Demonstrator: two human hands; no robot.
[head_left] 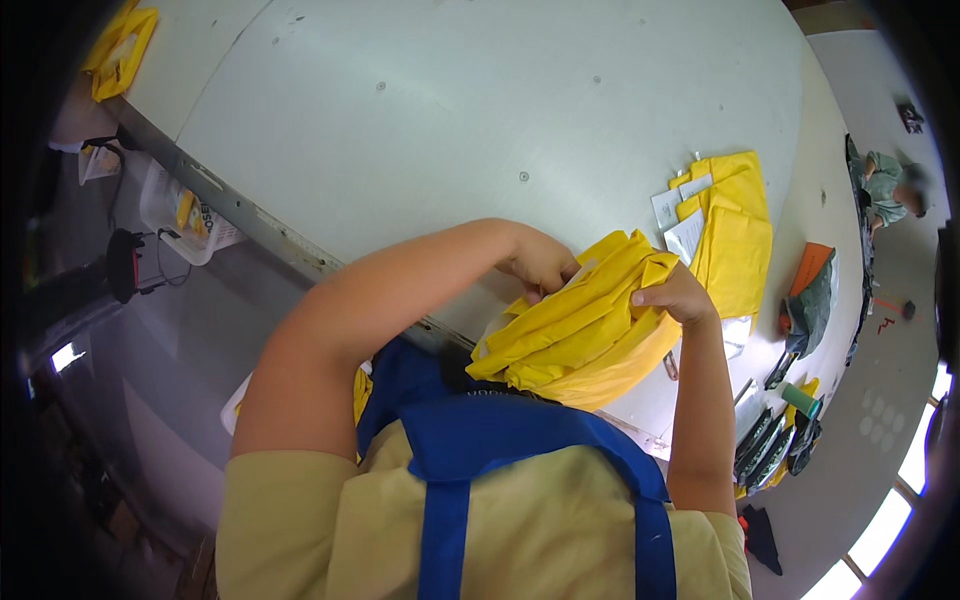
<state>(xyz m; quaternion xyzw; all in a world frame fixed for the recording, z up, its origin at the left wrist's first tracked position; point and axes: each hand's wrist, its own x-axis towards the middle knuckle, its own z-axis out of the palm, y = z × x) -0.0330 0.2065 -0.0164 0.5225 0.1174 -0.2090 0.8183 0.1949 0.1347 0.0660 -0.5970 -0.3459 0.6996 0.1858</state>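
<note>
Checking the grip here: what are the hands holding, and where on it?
Both hold the yellow cloth bundle: left hand at its top edge, right hand at its right side.

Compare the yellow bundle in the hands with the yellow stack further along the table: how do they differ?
The yellow bundle is gripped by the left hand and right hand, bunched and creased; the yellow stack lies flat, untouched, on the white table. White paper tags show on the stack's left edge; none clearly on the bundle. Both are the same bright yellow fabric.
</note>
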